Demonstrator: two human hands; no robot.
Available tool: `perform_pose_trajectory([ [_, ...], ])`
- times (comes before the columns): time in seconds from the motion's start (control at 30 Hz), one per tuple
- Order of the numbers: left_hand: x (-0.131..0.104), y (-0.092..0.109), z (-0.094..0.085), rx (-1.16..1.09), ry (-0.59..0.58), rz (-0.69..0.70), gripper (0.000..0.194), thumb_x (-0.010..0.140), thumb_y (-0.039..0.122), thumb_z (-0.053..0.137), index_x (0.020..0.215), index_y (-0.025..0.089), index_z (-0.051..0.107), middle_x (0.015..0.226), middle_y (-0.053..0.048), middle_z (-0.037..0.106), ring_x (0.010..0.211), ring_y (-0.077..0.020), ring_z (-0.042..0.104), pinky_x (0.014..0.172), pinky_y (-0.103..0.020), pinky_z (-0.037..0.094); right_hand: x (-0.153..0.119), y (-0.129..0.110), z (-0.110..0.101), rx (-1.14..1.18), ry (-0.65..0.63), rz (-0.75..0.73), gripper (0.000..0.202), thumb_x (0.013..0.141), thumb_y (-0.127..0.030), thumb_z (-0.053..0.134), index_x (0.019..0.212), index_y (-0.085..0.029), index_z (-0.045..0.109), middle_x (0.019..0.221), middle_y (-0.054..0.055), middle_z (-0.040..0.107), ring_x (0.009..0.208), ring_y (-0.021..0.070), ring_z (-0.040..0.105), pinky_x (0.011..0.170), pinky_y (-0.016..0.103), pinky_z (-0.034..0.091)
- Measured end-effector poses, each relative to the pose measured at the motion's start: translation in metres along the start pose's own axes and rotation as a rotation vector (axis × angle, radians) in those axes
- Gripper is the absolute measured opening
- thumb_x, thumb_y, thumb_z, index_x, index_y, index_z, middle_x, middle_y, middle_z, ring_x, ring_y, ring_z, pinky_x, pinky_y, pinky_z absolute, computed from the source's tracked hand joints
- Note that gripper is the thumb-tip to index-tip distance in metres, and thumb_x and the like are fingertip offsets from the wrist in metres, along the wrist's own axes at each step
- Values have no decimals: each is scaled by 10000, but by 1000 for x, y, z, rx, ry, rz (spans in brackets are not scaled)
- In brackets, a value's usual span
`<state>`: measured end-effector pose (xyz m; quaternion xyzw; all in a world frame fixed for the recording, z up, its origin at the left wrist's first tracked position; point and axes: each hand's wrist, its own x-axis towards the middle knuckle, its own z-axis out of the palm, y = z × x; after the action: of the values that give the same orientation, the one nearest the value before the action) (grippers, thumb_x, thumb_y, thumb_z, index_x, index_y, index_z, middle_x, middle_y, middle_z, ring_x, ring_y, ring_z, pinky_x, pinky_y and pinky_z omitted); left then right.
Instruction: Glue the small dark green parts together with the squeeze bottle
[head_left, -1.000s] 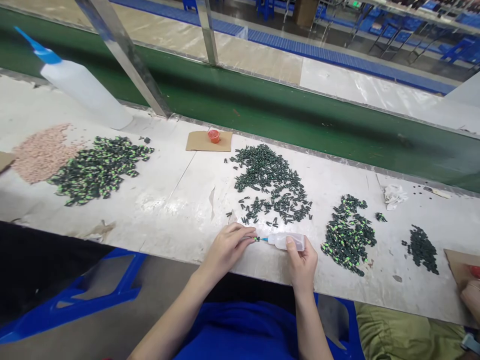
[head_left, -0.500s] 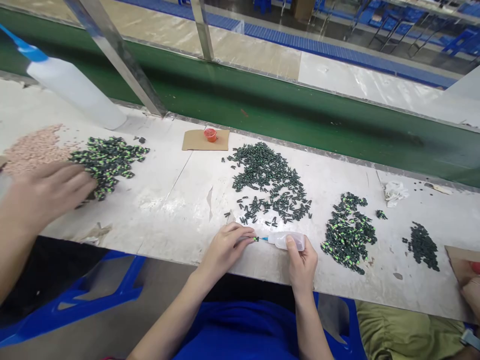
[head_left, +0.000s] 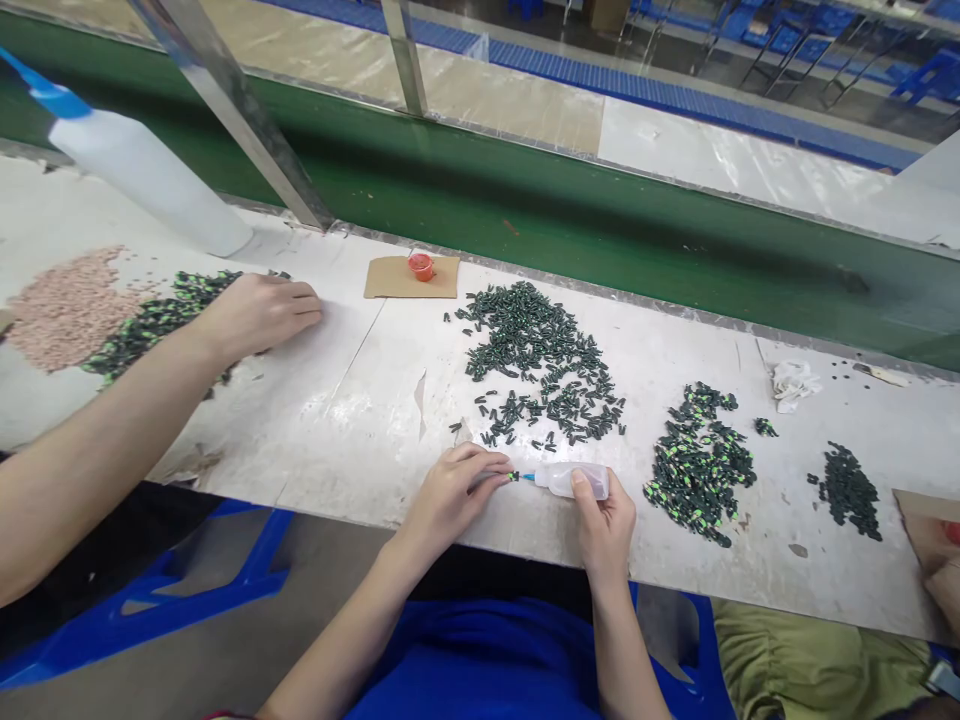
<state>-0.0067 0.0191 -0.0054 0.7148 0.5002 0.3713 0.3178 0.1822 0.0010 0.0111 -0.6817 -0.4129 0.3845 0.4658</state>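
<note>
Between the thumb and fingers of my left hand [head_left: 454, 492] is a small black and green piece [head_left: 513, 477], its end showing past the fingertips. My right hand [head_left: 606, 520] is closed round a small clear squeeze bottle [head_left: 574, 480], held on its side. The bottle's blue nozzle tip [head_left: 529, 477] points left and is at, or very close to, the piece; whether they touch I cannot tell. Just beyond my hands lies a loose pile of small dark green pieces [head_left: 525, 335]. Right of my right hand is a pile of black and bright-green pieces [head_left: 701, 460].
A co-worker's hand [head_left: 262, 315] reaches over another black-green pile [head_left: 142, 335] at left, beside pinkish bits [head_left: 64, 310] and a big white bottle [head_left: 142, 175]. A red cup [head_left: 421, 267] stands on cardboard [head_left: 386, 280]. Black pieces [head_left: 847, 490] and crumpled tissue [head_left: 795, 382] lie right.
The co-worker's hand at left has moved right and away from me, across the black-green pile. My own hands, the piece and the squeeze bottle show almost no movement.
</note>
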Motion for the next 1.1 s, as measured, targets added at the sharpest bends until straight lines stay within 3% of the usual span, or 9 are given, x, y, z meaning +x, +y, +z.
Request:
perform_pose_trajectory([
  [0.6, 0, -2, 0, -10, -17, -23, 126, 889, 263, 583, 948, 199, 675, 897, -36, 672, 770, -141, 720, 797, -297, 620, -1, -2, 0, -37, 24, -76, 336, 781, -466, 576, 610, -199, 464, 543, -58, 443, 520, 113, 411, 493, 229, 340],
  [0.8, 0, -1, 0, 1, -27, -20, 123, 887, 247, 582, 963, 206, 669, 898, -42, 699, 762, -151, 716, 813, -329, 610, 0, 11, -7, 193, 124, -51, 281, 778, -439, 594, 688, -180, 534, 582, -41, 497, 528, 114, 433, 503, 237, 360],
  [0.87, 0, 1, -1, 11, -26, -2, 136, 895, 250, 571, 976, 203, 669, 905, -52, 711, 769, -154, 715, 802, -328, 607, 1, 14, -10, 282, 165, -48, 262, 780, -432, 603, 765, -174, 561, 641, -20, 556, 564, 126, 485, 535, 249, 399],
  [0.97, -1, 2, -6, 56, -5, 53, 139, 897, 271, 576, 979, 228, 680, 903, -38, 739, 800, -170, 711, 778, -332, 597, 3, 12, -11, 326, 169, -47, 312, 683, -376, 730, 845, -189, 539, 736, 8, 645, 679, 167, 605, 649, 297, 481],
  [1.1, 0, -1, -22, 125, 153, 64, 133, 896, 270, 575, 957, 242, 690, 928, -20, 749, 872, -189, 685, 808, -347, 567, 9, 4, -8, 341, 130, -87, 443, 587, -272, 815, 837, -222, 453, 948, 80, 711, 937, 235, 672, 859, 411, 506],
])
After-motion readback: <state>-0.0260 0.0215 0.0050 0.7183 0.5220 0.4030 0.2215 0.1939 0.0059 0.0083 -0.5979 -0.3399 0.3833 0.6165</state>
